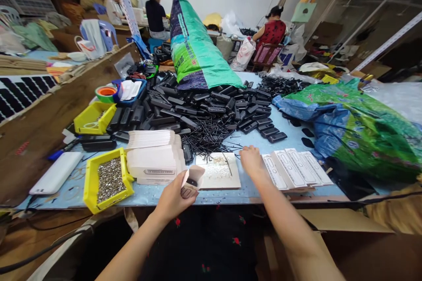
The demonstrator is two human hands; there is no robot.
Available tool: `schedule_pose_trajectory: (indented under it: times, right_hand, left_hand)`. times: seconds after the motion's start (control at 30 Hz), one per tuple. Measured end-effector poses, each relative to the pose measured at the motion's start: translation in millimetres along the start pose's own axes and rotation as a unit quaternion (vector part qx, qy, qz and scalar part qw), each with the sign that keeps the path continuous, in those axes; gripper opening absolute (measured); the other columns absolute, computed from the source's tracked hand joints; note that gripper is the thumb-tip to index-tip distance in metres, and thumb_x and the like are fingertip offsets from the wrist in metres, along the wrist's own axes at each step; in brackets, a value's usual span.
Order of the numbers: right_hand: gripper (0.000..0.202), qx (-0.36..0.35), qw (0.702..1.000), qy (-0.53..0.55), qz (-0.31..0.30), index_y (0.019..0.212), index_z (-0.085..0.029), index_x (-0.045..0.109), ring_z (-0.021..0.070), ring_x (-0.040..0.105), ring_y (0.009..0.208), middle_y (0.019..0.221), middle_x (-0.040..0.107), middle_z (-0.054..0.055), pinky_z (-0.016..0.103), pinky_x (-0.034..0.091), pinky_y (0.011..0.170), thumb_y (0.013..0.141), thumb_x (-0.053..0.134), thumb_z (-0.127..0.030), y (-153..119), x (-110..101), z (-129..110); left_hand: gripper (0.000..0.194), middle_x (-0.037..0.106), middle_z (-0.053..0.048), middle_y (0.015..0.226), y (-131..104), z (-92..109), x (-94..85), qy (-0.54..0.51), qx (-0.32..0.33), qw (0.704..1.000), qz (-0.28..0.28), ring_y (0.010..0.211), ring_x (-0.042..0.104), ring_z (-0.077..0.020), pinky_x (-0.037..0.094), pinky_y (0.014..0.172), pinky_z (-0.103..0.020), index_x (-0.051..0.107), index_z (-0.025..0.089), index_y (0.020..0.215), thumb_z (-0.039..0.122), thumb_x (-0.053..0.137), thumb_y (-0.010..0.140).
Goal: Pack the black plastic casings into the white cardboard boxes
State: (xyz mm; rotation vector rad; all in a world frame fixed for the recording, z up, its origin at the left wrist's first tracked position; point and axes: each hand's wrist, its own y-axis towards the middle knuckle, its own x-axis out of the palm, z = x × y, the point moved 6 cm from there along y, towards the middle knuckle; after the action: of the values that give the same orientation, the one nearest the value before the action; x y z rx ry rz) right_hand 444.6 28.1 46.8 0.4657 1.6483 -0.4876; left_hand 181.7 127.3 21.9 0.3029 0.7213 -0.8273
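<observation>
A small white carton (pixel 193 179), its top flaps open and a black piece showing inside, is wrapped in the fingers of my left hand (pixel 176 197). My right hand (pixel 252 162) reaches forward with bent fingers pinched at the right edge of a heap of thin black sticks (pixel 211 134); the ends of some sticks meet the fingertips. Between my hands lies a cream-coloured board (pixel 219 175). Flat white cartons (pixel 154 158) are stacked left of it. To the right of my right wrist, several printed white boxes (pixel 295 169) lie in a row.
A yellow bin (pixel 108 180) holds small metal parts; another yellow bin (pixel 94 118) stands behind. Black plastic cases (pixel 184 105) are piled across the table's back. Large green sacks (pixel 204 52) stand behind and at right. A wooden board (pixel 66 101) edges the left. People sit in the background.
</observation>
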Motion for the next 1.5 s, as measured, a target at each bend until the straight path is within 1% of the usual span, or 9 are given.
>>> schedule_pose_trajectory:
  times: [0.13, 0.3, 0.47, 0.67, 0.9, 1.1, 1.23, 1.33, 1.5]
  right_hand:
    - [0.023, -0.021, 0.999, -0.012, -0.039, 0.071, -0.008, 0.067, 0.0309, 0.061, 0.1, 0.086, 0.068, 0.022, 0.042, 0.042, 0.089, 0.074, 0.049, 0.007, 19.1, 12.8, 32.2]
    - [0.022, -0.052, 0.989, 0.137, -0.002, 0.106, -0.014, 0.059, 0.0207, 0.066, 0.082, 0.088, 0.07, 0.01, 0.033, 0.049, 0.077, 0.089, 0.045, -0.012, -1.4, 2.8, -10.2]
    - [0.024, -0.064, 0.788, 0.593, 0.152, 0.11, -0.021, 0.051, 0.0172, 0.067, 0.078, 0.087, 0.068, 0.004, 0.031, 0.054, 0.07, 0.091, 0.05, -0.035, -43.4, -8.4, -87.8]
    - [0.005, -0.162, 0.889, 0.401, 0.151, 0.082, -0.02, 0.06, 0.0184, 0.059, 0.081, 0.079, 0.064, 0.003, 0.033, 0.045, 0.077, 0.084, 0.061, -0.024, -52.2, -8.4, -123.5]
    - [0.008, -0.263, 0.895, 0.328, 0.147, 0.083, -0.02, 0.064, 0.0174, 0.053, 0.077, 0.074, 0.062, 0.002, 0.035, 0.04, 0.08, 0.086, 0.062, -0.027, -47.3, -16.3, -128.8]
    - [0.03, -0.159, 0.824, 0.532, 0.114, 0.099, -0.02, 0.065, 0.0161, 0.058, 0.084, 0.097, 0.063, 0.006, 0.032, 0.048, 0.077, 0.087, 0.055, -0.045, -40.8, 25.1, -124.6]
    - [0.046, -0.156, 0.745, 0.648, 0.028, 0.112, -0.02, 0.064, 0.0184, 0.063, 0.101, 0.113, 0.065, 0.008, 0.034, 0.05, 0.088, 0.085, 0.052, -0.056, -42.2, 50.2, -142.2]
    - [0.04, -0.19, 0.745, 0.638, 0.04, 0.104, -0.021, 0.07, 0.021, 0.059, 0.112, 0.118, 0.065, 0.008, 0.037, 0.045, 0.099, 0.083, 0.058, -0.053, -47.2, 44.2, -150.0]
    - [0.032, -0.199, 0.766, 0.605, 0.089, 0.109, -0.023, 0.069, 0.0211, 0.059, 0.113, 0.119, 0.065, 0.008, 0.039, 0.045, 0.1, 0.089, 0.051, -0.041, -54.4, 34.3, -141.5]
  left_hand:
    - [0.069, 0.062, -0.012, 0.117, 8.6, -1.6, -4.1, 0.02, 0.035, 0.999, 0.013, 0.106, 0.061, -0.0294, 0.048, 0.088, -0.038, 0.039, 0.019, 0.13, 0.045, 0.066, 0.072]
    - [0.076, 0.056, -0.014, 0.128, 7.5, -8.7, -0.4, -0.005, 0.03, 1.0, 0.007, 0.113, 0.058, -0.0287, 0.046, 0.094, -0.039, 0.032, 0.019, 0.138, 0.039, 0.066, 0.073]
    - [0.085, 0.055, -0.014, 0.131, 4.4, -14.2, 5.9, -0.028, 0.019, 0.999, 0.01, 0.112, 0.059, -0.0282, 0.047, 0.093, -0.039, 0.019, 0.021, 0.145, 0.035, 0.064, 0.074]
    - [0.067, 0.057, -0.01, 0.13, 6.7, -22.6, 7.5, -0.043, 0.022, 0.998, 0.031, 0.113, 0.059, -0.0252, 0.046, 0.095, -0.038, 0.037, 0.024, 0.136, 0.029, 0.063, 0.074]
    - [0.063, 0.055, -0.008, 0.132, 10.0, -25.2, 12.1, -0.042, 0.029, 0.998, 0.028, 0.116, 0.057, -0.0236, 0.045, 0.098, -0.037, 0.039, 0.026, 0.133, 0.029, 0.063, 0.074]
    - [0.035, 0.063, -0.008, 0.105, 10.8, -25.0, 9.0, -0.043, 0.061, 0.994, 0.078, 0.097, 0.063, -0.023, 0.049, 0.086, -0.036, 0.052, 0.022, 0.107, 0.033, 0.062, 0.075]
    - [0.076, 0.064, -0.009, 0.104, 16.8, -17.9, 10.0, -0.083, 0.046, 0.995, 0.019, 0.092, 0.065, -0.0241, 0.05, 0.082, -0.037, 0.03, 0.021, 0.133, 0.032, 0.067, 0.069]
    - [0.105, 0.066, -0.008, 0.096, 19.6, -16.3, 9.2, -0.099, -0.008, 0.995, -0.014, 0.082, 0.068, -0.0244, 0.051, 0.077, -0.037, -0.004, 0.017, 0.146, 0.031, 0.067, 0.069]
    - [0.103, 0.066, -0.009, 0.104, 21.4, -15.8, 10.6, -0.103, -0.024, 0.994, -0.028, 0.091, 0.067, -0.0268, 0.05, 0.081, -0.039, 0.0, 0.019, 0.147, 0.03, 0.066, 0.069]
